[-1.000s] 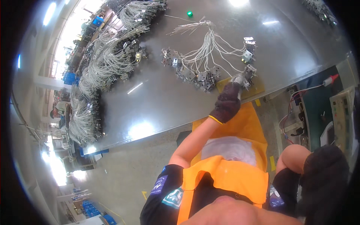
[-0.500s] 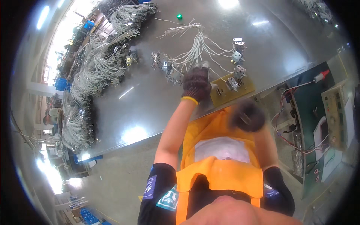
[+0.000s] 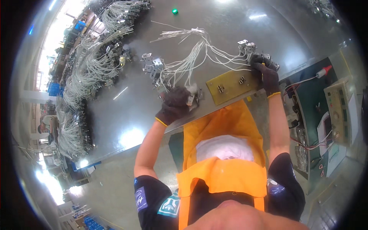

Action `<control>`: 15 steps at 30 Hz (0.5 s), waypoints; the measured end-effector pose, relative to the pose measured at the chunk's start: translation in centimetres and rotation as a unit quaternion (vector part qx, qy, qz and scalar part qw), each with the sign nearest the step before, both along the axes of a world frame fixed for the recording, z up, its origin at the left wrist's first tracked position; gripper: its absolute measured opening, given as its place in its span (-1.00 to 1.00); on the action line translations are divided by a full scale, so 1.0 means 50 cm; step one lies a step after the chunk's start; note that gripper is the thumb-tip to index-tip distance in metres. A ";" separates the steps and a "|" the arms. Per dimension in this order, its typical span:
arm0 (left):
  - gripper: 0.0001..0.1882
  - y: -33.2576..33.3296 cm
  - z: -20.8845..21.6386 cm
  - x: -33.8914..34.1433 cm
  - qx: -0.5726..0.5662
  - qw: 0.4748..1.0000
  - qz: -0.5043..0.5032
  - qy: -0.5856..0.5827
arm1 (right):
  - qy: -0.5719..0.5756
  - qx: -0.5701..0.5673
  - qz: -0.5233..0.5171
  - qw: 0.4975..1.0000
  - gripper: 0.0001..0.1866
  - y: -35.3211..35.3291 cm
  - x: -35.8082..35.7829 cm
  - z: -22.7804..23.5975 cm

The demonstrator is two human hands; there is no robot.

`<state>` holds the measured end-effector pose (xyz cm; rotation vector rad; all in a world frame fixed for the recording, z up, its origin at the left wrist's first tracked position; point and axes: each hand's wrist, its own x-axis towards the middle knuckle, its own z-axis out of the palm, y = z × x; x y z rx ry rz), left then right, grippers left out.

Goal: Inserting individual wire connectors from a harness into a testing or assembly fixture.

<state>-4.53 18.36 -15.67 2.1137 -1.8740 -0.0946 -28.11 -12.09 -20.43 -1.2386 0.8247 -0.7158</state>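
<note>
A bundle of white wires (image 3: 201,42) lies on the grey metal table, its strands fanning out to small metal boxes on both sides. My left hand (image 3: 176,102), in a dark knitted glove, is curled round a small metal box (image 3: 193,95) near the table's front edge. Further left of the wires sit several more metal boxes (image 3: 152,64). My right hand (image 3: 269,76), gloved too, closes on metal boxes at the right end of the wires; its fingers partly hide them. Between my hands lies a yellow-brown board (image 3: 230,92) with two small metal contact pieces on top.
Large heaps of wired metal parts (image 3: 82,84) line the table's left side. A green button-like piece (image 3: 175,11) lies at the far side. To the right, a dark green side surface holds a red-tipped probe (image 3: 324,71), an instrument box (image 3: 339,105) and scissors (image 3: 322,168).
My left hand has moved left and nearer to me. My right hand has gone from above the apron to the metal boxes at right. The boxes on the board have shifted off it.
</note>
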 end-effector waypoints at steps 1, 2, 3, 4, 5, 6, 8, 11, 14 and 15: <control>-0.48 0.001 -0.010 0.016 0.047 0.998 0.039 0.034 | 0.002 -0.141 0.024 0.990 -0.80 0.015 -0.019 0.014; -0.48 -0.004 0.002 0.029 0.047 0.998 0.036 0.035 | 0.003 -0.278 0.048 0.960 -0.80 0.022 -0.026 0.020; -0.39 -0.008 0.018 0.042 0.010 0.989 0.037 0.141 | -0.106 -0.037 0.053 0.992 -0.76 0.030 -0.018 0.023; -0.29 -0.021 0.037 0.045 -0.025 0.968 0.034 0.248 | -0.104 -0.038 0.049 0.993 -0.76 0.037 -0.023 0.026; -0.32 -0.040 0.082 0.034 -0.034 0.971 0.058 0.229 | -0.127 -0.006 0.063 0.990 -0.76 0.049 -0.032 0.029; -0.32 -0.053 0.124 0.018 -0.033 0.972 0.059 0.227 | -0.154 0.027 0.079 0.985 -0.76 0.063 -0.036 0.033; -0.38 -0.089 0.172 -0.017 0.009 0.982 0.113 0.154 | -0.138 0.010 0.112 0.984 -0.75 0.087 -0.039 0.029; -0.41 -0.141 0.119 -0.081 -0.072 0.974 0.119 0.178 | -0.120 0.028 0.154 0.980 -0.75 0.148 -0.022 0.036; -0.41 -0.200 0.001 -0.208 -0.193 0.953 0.123 0.197 | -0.154 0.142 0.162 0.964 -0.77 0.181 -0.002 0.029; -0.41 -0.210 -0.030 -0.239 -0.200 0.948 0.125 0.214 | -0.152 0.138 0.157 0.966 -0.77 0.175 -0.013 0.037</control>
